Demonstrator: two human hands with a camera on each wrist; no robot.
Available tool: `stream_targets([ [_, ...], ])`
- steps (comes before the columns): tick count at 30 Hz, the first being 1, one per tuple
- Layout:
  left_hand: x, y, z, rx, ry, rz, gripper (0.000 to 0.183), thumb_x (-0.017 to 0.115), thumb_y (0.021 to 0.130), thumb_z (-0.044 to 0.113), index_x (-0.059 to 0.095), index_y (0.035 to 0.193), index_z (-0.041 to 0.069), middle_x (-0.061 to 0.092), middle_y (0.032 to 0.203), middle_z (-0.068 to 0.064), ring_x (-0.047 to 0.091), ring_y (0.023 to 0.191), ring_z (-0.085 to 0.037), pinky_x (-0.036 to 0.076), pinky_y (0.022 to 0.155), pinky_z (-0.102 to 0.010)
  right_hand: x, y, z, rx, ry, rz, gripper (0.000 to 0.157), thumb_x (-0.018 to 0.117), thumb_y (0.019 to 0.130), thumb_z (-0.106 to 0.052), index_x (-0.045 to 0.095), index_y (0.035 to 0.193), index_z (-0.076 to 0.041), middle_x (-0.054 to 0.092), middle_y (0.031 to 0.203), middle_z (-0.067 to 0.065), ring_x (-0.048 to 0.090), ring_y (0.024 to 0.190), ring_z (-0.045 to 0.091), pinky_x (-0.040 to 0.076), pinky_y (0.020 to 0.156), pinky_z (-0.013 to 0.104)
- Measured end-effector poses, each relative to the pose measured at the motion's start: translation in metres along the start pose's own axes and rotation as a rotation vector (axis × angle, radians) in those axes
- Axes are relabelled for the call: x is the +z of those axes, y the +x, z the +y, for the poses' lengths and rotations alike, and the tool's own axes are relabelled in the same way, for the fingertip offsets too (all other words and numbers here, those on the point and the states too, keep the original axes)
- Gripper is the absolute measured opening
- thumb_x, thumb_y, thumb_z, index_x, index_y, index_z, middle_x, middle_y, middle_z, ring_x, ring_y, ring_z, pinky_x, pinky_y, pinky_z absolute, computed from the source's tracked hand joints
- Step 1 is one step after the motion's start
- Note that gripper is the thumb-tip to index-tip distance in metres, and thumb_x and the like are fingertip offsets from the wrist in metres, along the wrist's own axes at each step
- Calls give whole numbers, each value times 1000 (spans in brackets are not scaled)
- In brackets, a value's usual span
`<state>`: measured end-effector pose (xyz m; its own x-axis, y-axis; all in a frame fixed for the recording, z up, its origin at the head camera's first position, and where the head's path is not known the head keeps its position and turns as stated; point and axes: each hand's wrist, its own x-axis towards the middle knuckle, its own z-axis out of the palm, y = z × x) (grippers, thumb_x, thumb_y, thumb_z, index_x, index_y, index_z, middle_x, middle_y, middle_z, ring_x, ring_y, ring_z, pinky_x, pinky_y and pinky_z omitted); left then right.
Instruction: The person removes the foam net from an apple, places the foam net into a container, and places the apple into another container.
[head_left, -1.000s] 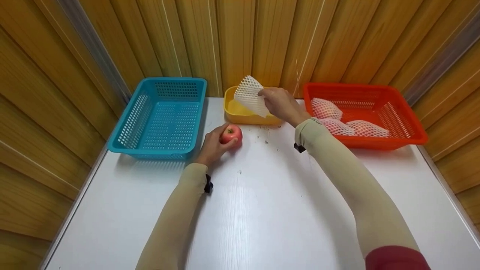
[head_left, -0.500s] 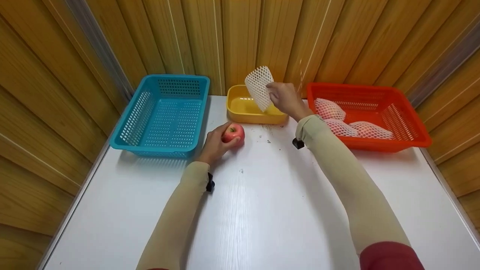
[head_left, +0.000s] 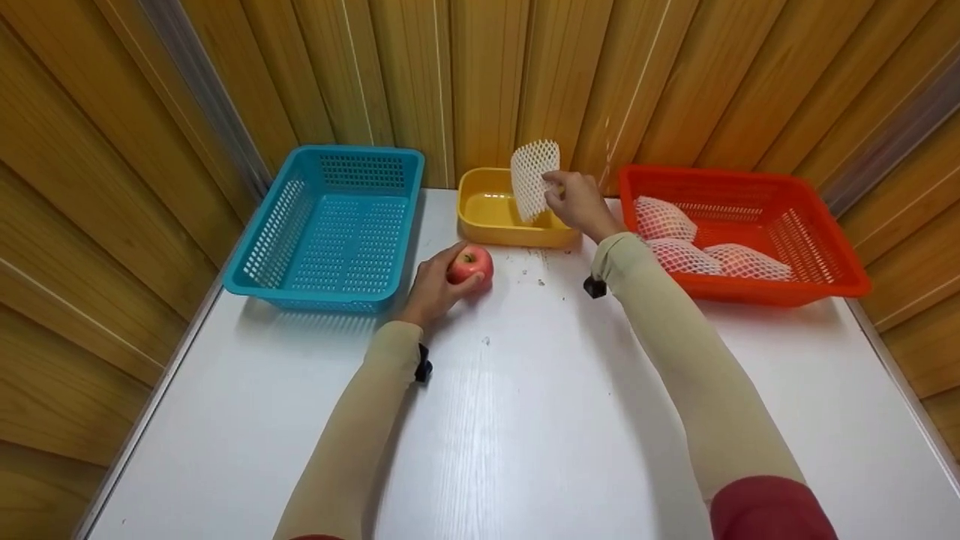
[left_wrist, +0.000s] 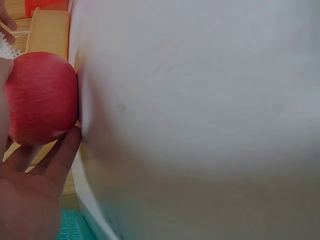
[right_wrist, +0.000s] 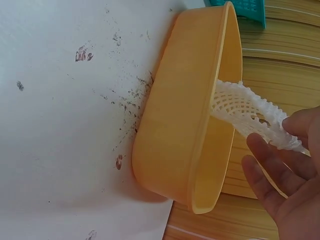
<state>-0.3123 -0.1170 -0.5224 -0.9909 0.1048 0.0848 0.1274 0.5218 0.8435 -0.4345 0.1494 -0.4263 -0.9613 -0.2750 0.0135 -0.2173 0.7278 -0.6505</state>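
White tabletop [head_left: 517, 427] bears a round red apple [head_left: 475, 264], which the left hand [head_left: 433, 291] grips, seemingly for steadiness, while the right hand [head_left: 585, 206] pinches a white foam-mesh sleeve [head_left: 531, 178] over an oblong yellow plastic tub [head_left: 510, 235].

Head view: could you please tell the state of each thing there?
Apple: unwrapped, gripped by left hand
Foam net: without fruit, pinched by right hand
Yellow box: upright, open-topped
Blue basket: upright, open-topped
Red basket: upright, open-topped
Three fruits: wrapped in netting, inside red basket
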Motion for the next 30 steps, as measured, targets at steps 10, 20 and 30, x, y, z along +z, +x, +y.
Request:
stream_targets([
  [10,2,2,-1,32,1,9,75,79,91,39,46,156,20,56,147,-2,52,132,-20,44,112,-33,5,10,4,-6,30,-56,46,59,104,-21,54,150,-14,58,144,12,62,113,31,55,99,41],
  [20,2,1,-2,10,3,19,77,79,91,39,44,156,18,56,147,-2,53,131,-20,45,111,-34,13,18,8,-48,22,-91,43,58,104,-15,56,146,-7,55,147,14,58,121,31,52,103,43],
  [30,1,1,-2,10,3,8,77,79,91,40,44,157,18,55,148,-2,51,133,-21,45,111,-35,12,16,15,-21,-76,-151,44,59,103,-20,57,144,-2,57,141,18,52,121,34,45,109,50],
])
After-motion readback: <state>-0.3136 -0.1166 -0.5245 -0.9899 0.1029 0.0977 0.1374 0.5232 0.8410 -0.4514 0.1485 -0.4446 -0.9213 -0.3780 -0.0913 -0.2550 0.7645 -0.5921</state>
